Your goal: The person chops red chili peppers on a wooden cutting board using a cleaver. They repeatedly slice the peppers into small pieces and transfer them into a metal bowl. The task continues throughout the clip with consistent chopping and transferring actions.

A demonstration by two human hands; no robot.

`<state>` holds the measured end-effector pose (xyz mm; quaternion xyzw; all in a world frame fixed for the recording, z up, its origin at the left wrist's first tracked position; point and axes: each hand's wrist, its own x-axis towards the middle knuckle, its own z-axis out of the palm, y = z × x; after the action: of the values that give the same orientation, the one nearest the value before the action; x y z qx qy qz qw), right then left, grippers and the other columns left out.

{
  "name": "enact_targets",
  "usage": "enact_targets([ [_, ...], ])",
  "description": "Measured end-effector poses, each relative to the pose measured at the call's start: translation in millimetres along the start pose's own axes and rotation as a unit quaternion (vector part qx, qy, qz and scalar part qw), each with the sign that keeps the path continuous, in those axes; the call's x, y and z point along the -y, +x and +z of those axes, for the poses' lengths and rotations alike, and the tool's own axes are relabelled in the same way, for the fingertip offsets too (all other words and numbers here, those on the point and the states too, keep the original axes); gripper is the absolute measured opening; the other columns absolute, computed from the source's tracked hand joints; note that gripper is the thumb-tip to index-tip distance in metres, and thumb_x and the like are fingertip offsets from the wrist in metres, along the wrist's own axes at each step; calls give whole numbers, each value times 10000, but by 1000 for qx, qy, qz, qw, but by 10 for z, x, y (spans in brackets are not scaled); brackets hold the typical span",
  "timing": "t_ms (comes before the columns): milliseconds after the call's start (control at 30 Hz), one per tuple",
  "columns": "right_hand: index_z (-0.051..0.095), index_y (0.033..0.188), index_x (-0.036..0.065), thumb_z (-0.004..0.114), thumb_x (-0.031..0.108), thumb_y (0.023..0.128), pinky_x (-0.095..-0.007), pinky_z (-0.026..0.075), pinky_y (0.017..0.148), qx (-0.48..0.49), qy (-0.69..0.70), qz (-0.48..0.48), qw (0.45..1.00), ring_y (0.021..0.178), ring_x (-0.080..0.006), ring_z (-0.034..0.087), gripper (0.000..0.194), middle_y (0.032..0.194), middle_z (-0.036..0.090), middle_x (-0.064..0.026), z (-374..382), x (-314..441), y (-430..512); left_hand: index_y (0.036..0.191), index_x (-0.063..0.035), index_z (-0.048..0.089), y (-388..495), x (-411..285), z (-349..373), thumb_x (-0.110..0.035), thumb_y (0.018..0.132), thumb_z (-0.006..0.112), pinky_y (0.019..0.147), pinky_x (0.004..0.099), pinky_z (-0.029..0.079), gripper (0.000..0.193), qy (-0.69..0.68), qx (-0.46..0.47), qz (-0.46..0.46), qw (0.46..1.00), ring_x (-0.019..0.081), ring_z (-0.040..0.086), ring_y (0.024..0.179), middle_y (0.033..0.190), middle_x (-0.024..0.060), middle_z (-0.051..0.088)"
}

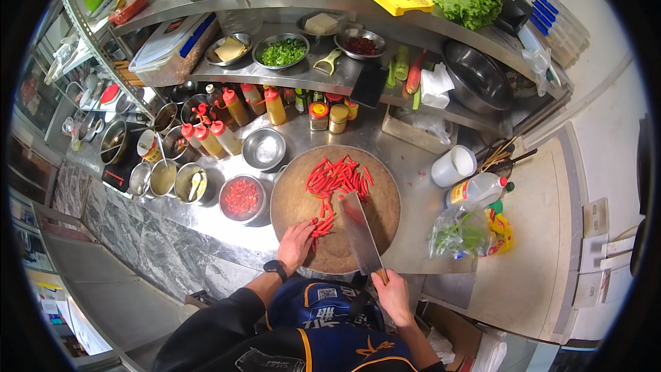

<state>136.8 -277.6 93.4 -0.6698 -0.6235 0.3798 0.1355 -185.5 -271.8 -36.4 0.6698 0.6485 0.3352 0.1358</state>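
Observation:
On a round wooden chopping board point(379, 217) lies a heap of red chili peppers point(338, 175), with a smaller bunch point(323, 226) nearer to me. My left hand point(296, 242) rests at the board's left edge, its fingertips touching the smaller bunch; whether it grips any pepper is not plain. My right hand point(393, 294) is closed on the wooden handle of a cleaver point(359, 232). The broad blade slants up over the board, its far end beside the heap. Left of the board stands a metal pot of chopped red chili point(241, 196).
An empty metal bowl point(264, 149) and squeeze bottles point(209, 140) stand beyond the chili pot. A steel shelf point(310, 78) with bowls of food crosses behind the board. To the right are a white plastic tub point(454, 165), a plastic jug point(477, 190) and bagged greens point(459, 235).

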Motion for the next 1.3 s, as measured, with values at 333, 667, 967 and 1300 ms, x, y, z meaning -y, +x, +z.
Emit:
enact_targets([
  [333, 776, 1034, 35, 775, 422, 1001, -496, 561, 755, 20, 18, 74, 997, 867, -443, 755, 388, 916, 760, -251, -158, -302, -578, 1576, -8, 506, 190, -517, 194, -377, 877, 898, 1243, 545, 433, 882, 62, 19, -20, 998, 463, 503, 1454, 1640, 221, 492],
  [667, 753, 1001, 34, 768, 421, 1001, -557, 559, 761, -36, -1, 78, 996, 892, -513, 732, 388, 922, 750, -278, -119, -397, -571, 1436, -154, 681, 453, -619, 487, -369, 930, 846, 1114, 515, 430, 575, 68, 26, -22, 997, 338, 574, 1290, 1380, 66, 644],
  [967, 762, 990, 65, 770, 440, 1000, -594, 559, 770, -19, -41, 66, 997, 895, -521, 729, 375, 910, 754, -264, -209, -345, -593, 1216, -177, 820, 390, -452, 291, -294, 938, 834, 1121, 526, 422, 302, 66, -24, 13, 997, 326, 624, 1242, 1283, 73, 712],
  [1300, 757, 1022, 88, 753, 488, 1007, -601, 575, 792, 20, -49, 58, 997, 917, -521, 735, 401, 921, 766, -259, -75, -269, -659, 1649, -108, 515, 272, -221, -141, -673, 787, 885, 1208, 570, 409, 1095, 27, 108, 61, 992, 431, 536, 1438, 1580, 183, 579],
])
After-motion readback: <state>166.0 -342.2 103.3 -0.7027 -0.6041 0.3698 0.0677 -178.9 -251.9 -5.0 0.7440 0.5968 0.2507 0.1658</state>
